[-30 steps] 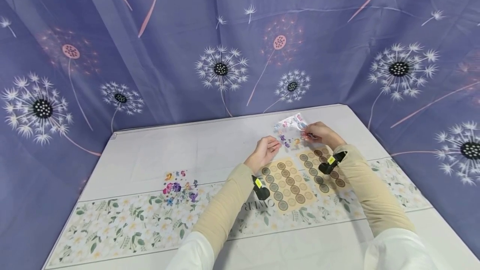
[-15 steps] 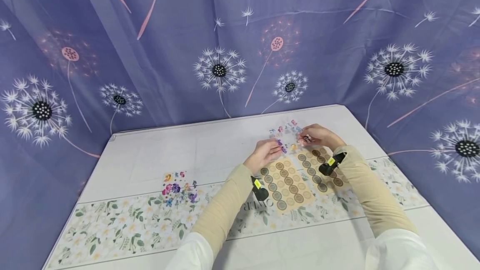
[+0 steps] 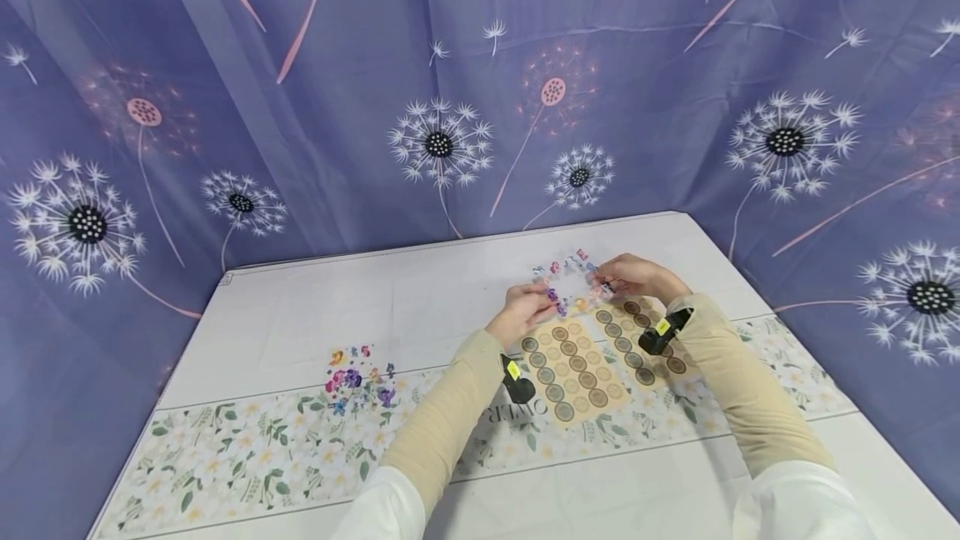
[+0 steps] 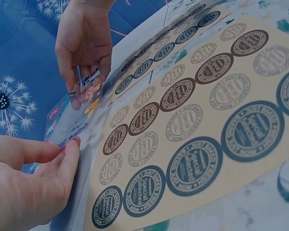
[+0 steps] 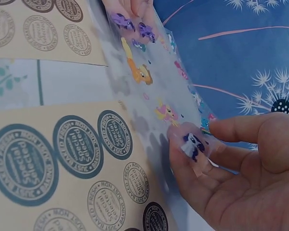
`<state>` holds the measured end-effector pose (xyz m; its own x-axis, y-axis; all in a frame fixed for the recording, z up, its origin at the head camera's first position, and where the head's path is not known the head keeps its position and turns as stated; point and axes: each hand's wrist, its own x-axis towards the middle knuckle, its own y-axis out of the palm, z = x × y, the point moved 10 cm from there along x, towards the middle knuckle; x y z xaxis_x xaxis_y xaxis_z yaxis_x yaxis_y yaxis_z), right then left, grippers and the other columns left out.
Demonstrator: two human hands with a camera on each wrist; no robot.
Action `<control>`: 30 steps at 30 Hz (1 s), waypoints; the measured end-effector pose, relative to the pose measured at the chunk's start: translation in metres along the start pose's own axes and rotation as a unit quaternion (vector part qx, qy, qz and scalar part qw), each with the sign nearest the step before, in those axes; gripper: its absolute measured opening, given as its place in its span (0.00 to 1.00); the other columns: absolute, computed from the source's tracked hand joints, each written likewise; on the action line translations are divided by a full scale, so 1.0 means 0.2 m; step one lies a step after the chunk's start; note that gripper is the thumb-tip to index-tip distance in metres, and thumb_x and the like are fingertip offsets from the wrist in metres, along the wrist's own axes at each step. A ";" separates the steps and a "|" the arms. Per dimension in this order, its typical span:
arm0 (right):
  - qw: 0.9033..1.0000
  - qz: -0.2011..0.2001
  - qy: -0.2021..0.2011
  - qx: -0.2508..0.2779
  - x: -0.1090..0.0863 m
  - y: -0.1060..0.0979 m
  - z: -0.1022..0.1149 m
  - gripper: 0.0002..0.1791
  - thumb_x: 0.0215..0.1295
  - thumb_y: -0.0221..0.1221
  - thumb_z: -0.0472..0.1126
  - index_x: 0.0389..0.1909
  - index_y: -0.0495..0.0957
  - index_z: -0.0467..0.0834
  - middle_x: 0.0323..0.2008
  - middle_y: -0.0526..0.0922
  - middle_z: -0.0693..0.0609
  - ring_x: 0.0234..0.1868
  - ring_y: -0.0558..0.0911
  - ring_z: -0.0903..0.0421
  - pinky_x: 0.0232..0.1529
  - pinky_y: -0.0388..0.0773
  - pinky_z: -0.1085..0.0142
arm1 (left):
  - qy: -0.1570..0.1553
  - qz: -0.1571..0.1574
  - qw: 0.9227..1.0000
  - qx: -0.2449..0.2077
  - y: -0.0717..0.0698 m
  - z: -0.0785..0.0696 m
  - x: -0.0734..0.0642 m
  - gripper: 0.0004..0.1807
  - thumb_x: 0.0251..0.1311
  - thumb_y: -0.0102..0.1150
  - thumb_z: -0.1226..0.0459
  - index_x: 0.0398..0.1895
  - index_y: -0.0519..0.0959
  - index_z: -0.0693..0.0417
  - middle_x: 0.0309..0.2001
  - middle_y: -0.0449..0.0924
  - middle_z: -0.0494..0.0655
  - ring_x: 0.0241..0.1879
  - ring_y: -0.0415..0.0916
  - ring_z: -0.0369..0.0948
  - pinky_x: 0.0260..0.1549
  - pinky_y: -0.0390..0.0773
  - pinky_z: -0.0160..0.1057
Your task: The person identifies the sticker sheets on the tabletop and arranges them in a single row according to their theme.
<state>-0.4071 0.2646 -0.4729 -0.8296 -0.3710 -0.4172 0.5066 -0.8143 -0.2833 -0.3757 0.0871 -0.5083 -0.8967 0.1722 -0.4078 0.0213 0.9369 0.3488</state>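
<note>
Both my hands hold a clear sticker sheet [image 3: 572, 283] printed with small colourful cartoon ponies, raised at a tilt over the far right of the table. At its left edge my left hand [image 3: 521, 312] pinches it between thumb and fingers, beside a purple pony in the left wrist view. My right hand [image 5: 250, 168] grips the opposite edge, where a white and dark purple pony shows over the fingers. Just nearer to me lie two tan sheets of round "Special Selected" stickers, a left sheet [image 3: 576, 382] and a right sheet [image 3: 621, 350], the latter partly under my right forearm.
A second clear pony sticker sheet [image 3: 358, 377] lies on the left of the table, across the edge of the floral band [image 3: 247, 457]. The white tablecloth [image 3: 360, 290] ends at the back against a blue dandelion curtain [image 3: 330, 148].
My left fingers have closed on the left edge of the clear sheet. The sheet has come slightly towards me and left, and its strong glare has gone.
</note>
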 end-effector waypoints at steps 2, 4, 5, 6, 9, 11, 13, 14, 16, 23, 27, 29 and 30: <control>1.000 0.000 0.001 0.012 0.00 0.01 0.00 0.23 0.75 0.42 0.38 0.60 0.66 0.23 0.24 0.75 0.61 0.21 0.66 0.67 0.29 0.73 0.74 | 0.001 0.000 1.000 0.003 -0.01 0.00 0.00 0.22 0.58 0.50 0.83 0.58 0.73 0.69 0.59 0.74 0.64 0.56 0.77 0.56 0.53 0.83 0.40; 1.000 -0.003 -0.001 0.027 0.00 0.01 0.00 0.21 0.74 0.42 0.37 0.57 0.69 0.23 0.23 0.76 0.61 0.21 0.66 0.67 0.27 0.70 0.76 | 0.002 -0.001 1.000 0.009 -0.01 0.00 0.00 0.22 0.59 0.50 0.82 0.58 0.73 0.69 0.59 0.74 0.64 0.56 0.77 0.55 0.53 0.83 0.39; 0.999 -0.005 -0.003 0.032 0.00 0.01 0.00 0.20 0.74 0.42 0.37 0.54 0.70 0.24 0.22 0.75 0.61 0.20 0.65 0.67 0.25 0.69 0.76 | 0.002 -0.001 1.000 0.011 -0.02 0.00 -0.01 0.22 0.59 0.50 0.82 0.58 0.73 0.69 0.59 0.74 0.64 0.56 0.77 0.55 0.53 0.83 0.39; 0.999 -0.009 -0.006 0.037 0.00 0.01 0.00 0.19 0.74 0.42 0.36 0.52 0.72 0.25 0.21 0.74 0.61 0.19 0.65 0.67 0.24 0.68 0.76 | 0.001 -0.001 1.000 0.014 -0.02 0.00 -0.01 0.22 0.60 0.50 0.82 0.58 0.73 0.68 0.59 0.74 0.64 0.56 0.77 0.54 0.54 0.83 0.39; 0.999 -0.018 -0.016 0.048 0.01 0.00 0.01 0.16 0.75 0.42 0.36 0.48 0.71 0.26 0.18 0.71 0.60 0.18 0.63 0.66 0.22 0.65 0.76 | -0.004 -0.005 1.000 0.018 -0.03 0.01 -0.01 0.22 0.60 0.50 0.82 0.58 0.74 0.68 0.59 0.75 0.64 0.56 0.78 0.54 0.53 0.83 0.39; 0.998 -0.019 -0.020 0.050 0.01 0.00 0.01 0.17 0.76 0.42 0.37 0.51 0.68 0.25 0.18 0.72 0.60 0.17 0.63 0.67 0.21 0.65 0.75 | -0.007 -0.006 1.000 0.019 -0.03 0.01 -0.02 0.21 0.60 0.50 0.82 0.57 0.74 0.68 0.58 0.75 0.64 0.56 0.78 0.54 0.53 0.83 0.39; 0.998 -0.020 -0.020 0.053 0.02 0.00 0.01 0.21 0.76 0.41 0.37 0.57 0.64 0.23 0.20 0.76 0.60 0.17 0.64 0.67 0.21 0.65 0.76 | -0.011 -0.005 1.000 0.019 -0.03 0.01 -0.02 0.22 0.60 0.50 0.82 0.58 0.74 0.67 0.57 0.75 0.65 0.56 0.78 0.54 0.54 0.83 0.40; 0.998 -0.021 -0.019 0.054 0.02 0.00 0.01 0.22 0.76 0.41 0.37 0.60 0.61 0.22 0.21 0.78 0.59 0.17 0.65 0.68 0.20 0.65 0.76 | -0.012 -0.004 1.000 0.020 -0.03 0.01 -0.02 0.22 0.60 0.50 0.82 0.58 0.74 0.67 0.57 0.75 0.65 0.56 0.78 0.54 0.54 0.83 0.40; 0.998 -0.023 -0.018 0.055 0.02 0.00 0.01 0.25 0.77 0.41 0.37 0.64 0.57 0.22 0.24 0.80 0.58 0.17 0.64 0.68 0.20 0.64 0.75 | -0.011 -0.003 1.000 0.022 -0.04 0.01 -0.02 0.22 0.60 0.51 0.82 0.58 0.75 0.66 0.56 0.76 0.65 0.55 0.78 0.54 0.54 0.83 0.40; 0.998 -0.040 -0.024 0.042 0.01 0.00 0.02 0.26 0.76 0.42 0.37 0.65 0.56 0.22 0.27 0.81 0.56 0.19 0.66 0.67 0.21 0.66 0.75 | -0.009 0.000 1.000 0.018 -0.05 -0.02 -0.03 0.21 0.60 0.51 0.81 0.57 0.75 0.68 0.54 0.77 0.67 0.54 0.79 0.53 0.53 0.83 0.40; 0.998 -0.049 -0.021 0.042 0.01 0.00 0.02 0.26 0.76 0.43 0.37 0.65 0.56 0.22 0.28 0.83 0.58 0.23 0.75 0.69 0.26 0.77 0.76 | -0.004 -0.005 1.000 0.023 -0.07 -0.04 -0.04 0.19 0.61 0.52 0.79 0.56 0.75 0.68 0.54 0.78 0.67 0.54 0.79 0.54 0.52 0.84 0.39; 0.998 -0.051 -0.018 0.041 0.01 0.01 0.02 0.27 0.76 0.44 0.38 0.65 0.56 0.22 0.28 0.83 0.58 0.26 0.78 0.69 0.31 0.81 0.76 | 0.000 -0.008 1.000 0.027 -0.08 -0.05 -0.04 0.19 0.62 0.52 0.79 0.56 0.75 0.69 0.54 0.78 0.67 0.54 0.79 0.54 0.52 0.84 0.39; 0.998 -0.050 -0.016 0.041 0.01 0.01 0.02 0.26 0.76 0.44 0.38 0.65 0.56 0.22 0.28 0.83 0.58 0.26 0.79 0.69 0.32 0.82 0.75 | 0.002 -0.009 1.000 0.028 -0.08 -0.05 -0.05 0.18 0.62 0.52 0.79 0.56 0.75 0.69 0.54 0.78 0.67 0.54 0.79 0.54 0.52 0.84 0.39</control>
<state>-0.4083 0.2603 -0.4706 -0.8831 -0.2988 -0.3618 0.4006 -0.8816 -0.2498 -0.3720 0.0671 -0.5021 -0.8986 0.1542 -0.4108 0.0300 0.9556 0.2931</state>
